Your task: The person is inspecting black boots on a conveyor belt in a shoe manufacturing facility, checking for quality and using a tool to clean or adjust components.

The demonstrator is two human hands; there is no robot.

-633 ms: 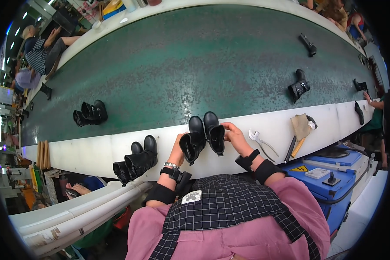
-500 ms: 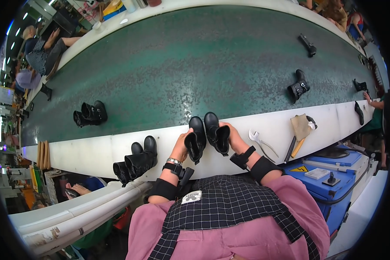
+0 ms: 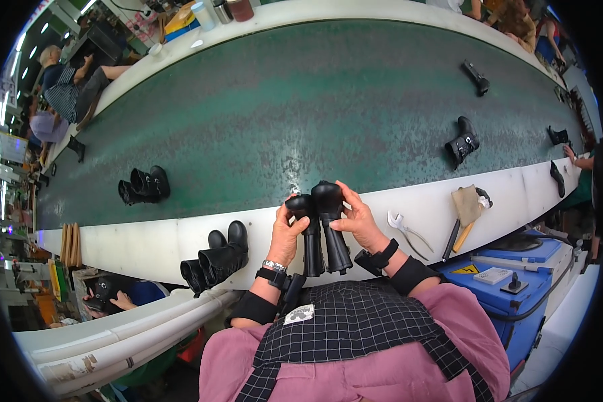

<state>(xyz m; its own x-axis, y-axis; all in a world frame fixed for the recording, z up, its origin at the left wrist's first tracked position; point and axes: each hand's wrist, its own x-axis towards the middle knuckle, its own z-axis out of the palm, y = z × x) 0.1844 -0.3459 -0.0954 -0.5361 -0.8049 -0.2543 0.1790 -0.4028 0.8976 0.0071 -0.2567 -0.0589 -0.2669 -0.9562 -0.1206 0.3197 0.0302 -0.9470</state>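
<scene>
Side by side in front of me are two black boots, shafts pointing toward my body and toes away. My left hand (image 3: 291,231) is closed round the foot of the left boot (image 3: 313,248), its thumb pressed on the boot. Gripping the foot of the right boot (image 3: 336,244) is my right hand (image 3: 357,218), thumb lying across it. To my left, a standing pair of black boots (image 3: 222,256) rests on the white table edge (image 3: 134,248). Adjustable pliers (image 3: 407,234) lie to the right of my right hand.
Beyond the edge stretches a green worn surface (image 3: 261,100) bearing buckled boots (image 3: 144,185) at left and another boot (image 3: 462,142) at right. A hammer (image 3: 465,226) and a cloth (image 3: 467,203) lie right of the pliers. A blue machine (image 3: 516,288) stands at right, white pipes (image 3: 134,335) at left.
Both boots have been tipped over in my hands: their openings faced up toward me, and now the feet are raised with the shafts pointing at me. My thumbs now show on top.
</scene>
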